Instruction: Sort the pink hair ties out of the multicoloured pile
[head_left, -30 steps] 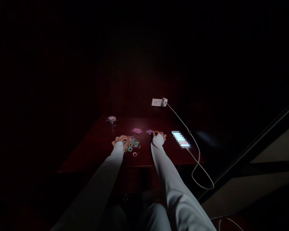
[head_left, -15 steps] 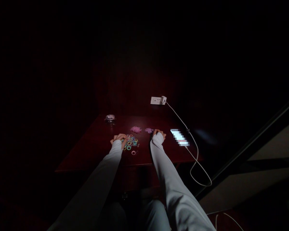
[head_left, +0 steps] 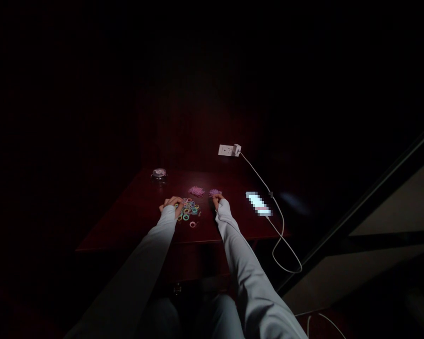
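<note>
A pile of small multicoloured hair ties [head_left: 188, 210] lies on the dark red table [head_left: 127, 221]. My left hand [head_left: 171, 204] rests against its left side, fingers curved loosely over the edge and apart. Farther back are a heap of tiny pink bands [head_left: 197, 191] and a smaller heap of tiny purple bands [head_left: 215, 193]. At the near side of the purple heap is my right hand [head_left: 219, 201], its fingers drawn together and pointing down; what they hold, if anything, is too small to make out. One pale pink hair tie [head_left: 192, 224] lies apart, nearer the front edge.
A clear round container [head_left: 159, 173] stands at the back left. To the right lies a phone [head_left: 258, 204] with a lit, pixelated screen. Its white cable [head_left: 283, 221] runs to a charger [head_left: 236, 149] in the wall socket [head_left: 226, 150] and loops past the table's edge.
My right hand has moved left to the purple heap, and its fingers have come closer together. My left hand stays at the hair ties. The view has shifted slightly.
</note>
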The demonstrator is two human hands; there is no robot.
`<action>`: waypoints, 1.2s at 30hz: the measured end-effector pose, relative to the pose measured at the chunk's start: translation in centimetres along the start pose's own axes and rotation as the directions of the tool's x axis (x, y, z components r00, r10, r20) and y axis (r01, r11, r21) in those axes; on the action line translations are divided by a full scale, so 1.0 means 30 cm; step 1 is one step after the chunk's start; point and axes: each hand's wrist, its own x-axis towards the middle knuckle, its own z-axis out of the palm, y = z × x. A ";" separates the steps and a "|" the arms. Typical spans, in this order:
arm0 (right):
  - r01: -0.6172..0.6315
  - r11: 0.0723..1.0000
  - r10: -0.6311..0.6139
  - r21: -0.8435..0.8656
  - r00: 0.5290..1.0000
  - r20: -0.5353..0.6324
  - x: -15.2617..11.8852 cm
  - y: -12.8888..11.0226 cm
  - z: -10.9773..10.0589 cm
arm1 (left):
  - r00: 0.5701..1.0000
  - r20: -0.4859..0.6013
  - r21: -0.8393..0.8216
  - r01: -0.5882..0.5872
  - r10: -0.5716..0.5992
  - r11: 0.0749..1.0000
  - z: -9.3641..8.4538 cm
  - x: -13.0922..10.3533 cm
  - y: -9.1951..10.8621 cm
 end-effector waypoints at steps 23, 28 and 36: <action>0.349 0.845 -0.171 -0.404 0.894 0.415 -0.136 -0.172 0.097 | 0.991 -0.130 -0.262 -0.060 0.026 0.963 0.053 0.049 -0.037; 0.349 0.874 -0.208 -0.339 0.898 0.387 -0.138 -0.157 0.108 | 0.995 -0.080 -0.185 -0.066 0.052 0.980 0.048 0.049 -0.034; 0.202 0.960 -0.172 -0.193 0.971 0.163 -0.097 -0.086 0.119 | 0.993 0.008 0.073 -0.122 0.122 0.990 0.058 0.038 -0.061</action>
